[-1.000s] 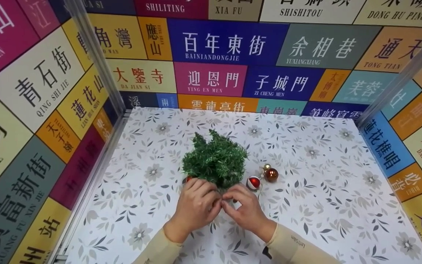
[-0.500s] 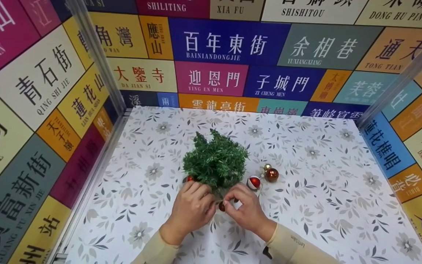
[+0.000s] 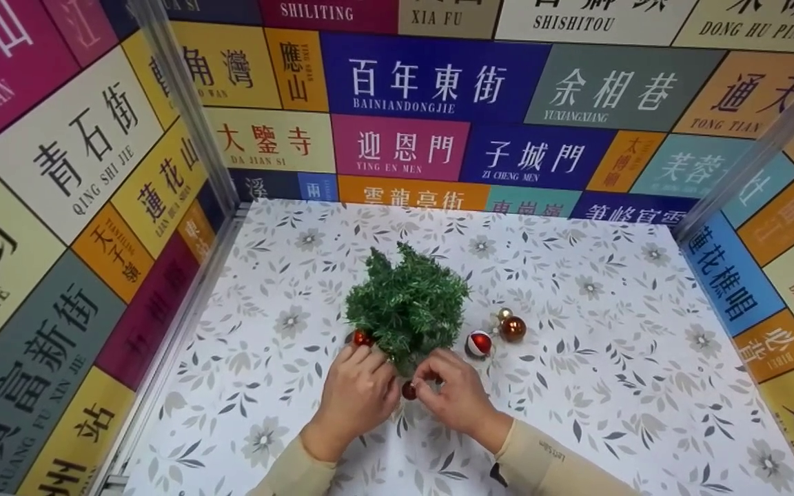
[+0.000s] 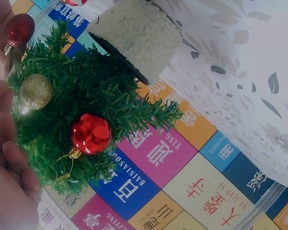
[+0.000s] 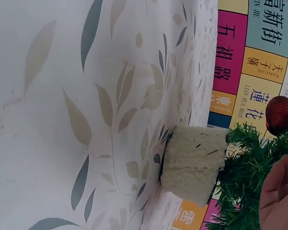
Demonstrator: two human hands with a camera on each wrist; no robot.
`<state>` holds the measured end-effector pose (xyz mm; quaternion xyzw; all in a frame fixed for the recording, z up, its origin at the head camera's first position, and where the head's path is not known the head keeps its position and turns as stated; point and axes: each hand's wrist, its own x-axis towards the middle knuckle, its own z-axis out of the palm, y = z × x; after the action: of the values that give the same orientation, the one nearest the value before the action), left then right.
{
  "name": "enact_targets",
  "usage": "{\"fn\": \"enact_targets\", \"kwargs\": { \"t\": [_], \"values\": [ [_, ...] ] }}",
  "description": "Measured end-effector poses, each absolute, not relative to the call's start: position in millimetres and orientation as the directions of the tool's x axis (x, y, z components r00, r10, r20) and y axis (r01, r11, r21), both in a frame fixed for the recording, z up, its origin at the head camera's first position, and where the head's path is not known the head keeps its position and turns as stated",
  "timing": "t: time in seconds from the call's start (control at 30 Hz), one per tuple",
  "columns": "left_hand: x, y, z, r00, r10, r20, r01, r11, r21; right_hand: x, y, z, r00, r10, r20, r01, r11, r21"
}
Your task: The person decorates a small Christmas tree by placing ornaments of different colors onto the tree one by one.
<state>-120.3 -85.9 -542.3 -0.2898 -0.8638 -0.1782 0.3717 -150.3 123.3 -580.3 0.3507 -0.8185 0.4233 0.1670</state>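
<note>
A small green artificial Christmas tree stands at mid-table, its base wrapped in cream cloth. In front of it my two hands meet with fingers curled. A dark red glittery bauble hangs between them, its metal cap up by the fingers in the left wrist view. My right hand pinches at the bauble's top with thumb and forefinger. My left hand has its fingertips right beside it; I cannot tell what they grip. On the branches hang a shiny red bauble and a gold bauble.
Right of the tree lie a red-and-white bauble, a copper-brown bauble and a small gold bauble. The table has a white leaf-patterned cloth. Panels with colourful lettering enclose its back and sides.
My hands have drawn slightly apart from touching. The dark red bauble, hidden a second ago, now shows between them and has shifted a little left. The red bauble on the tree's left is more visible.
</note>
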Motion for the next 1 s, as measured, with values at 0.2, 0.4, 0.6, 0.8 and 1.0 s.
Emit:
{"fn": "enact_targets", "kwargs": {
  "t": [0.2,0.4,0.6,0.8,1.0],
  "values": [
    [-122.2,-84.2,-544.9,-0.557,0.338,0.759,0.606,0.790,0.093,-149.6,120.1,-582.4,-0.698,-0.426,0.575,-0.716,0.401,-0.572],
    [-124.8,-83.1,-545.7,-0.542,0.311,0.781,0.581,0.810,0.080,-151.0,116.0,-582.4,-0.711,-0.381,0.591,-0.702,0.435,-0.564],
    [-126.6,-80.5,-543.6,-0.528,0.287,0.799,0.554,0.829,0.068,-152.6,112.1,-581.1,-0.752,-0.305,0.584,-0.652,0.473,-0.592],
    [-127.4,-78.7,-544.9,-0.520,0.261,0.813,0.537,0.840,0.074,-153.2,110.7,-581.0,-0.774,-0.264,0.576,-0.621,0.499,-0.605],
    [-128.0,-77.5,-547.8,-0.532,0.256,0.807,0.529,0.845,0.080,-153.4,110.0,-582.1,-0.789,-0.281,0.547,-0.600,0.544,-0.587]
  ]
}}
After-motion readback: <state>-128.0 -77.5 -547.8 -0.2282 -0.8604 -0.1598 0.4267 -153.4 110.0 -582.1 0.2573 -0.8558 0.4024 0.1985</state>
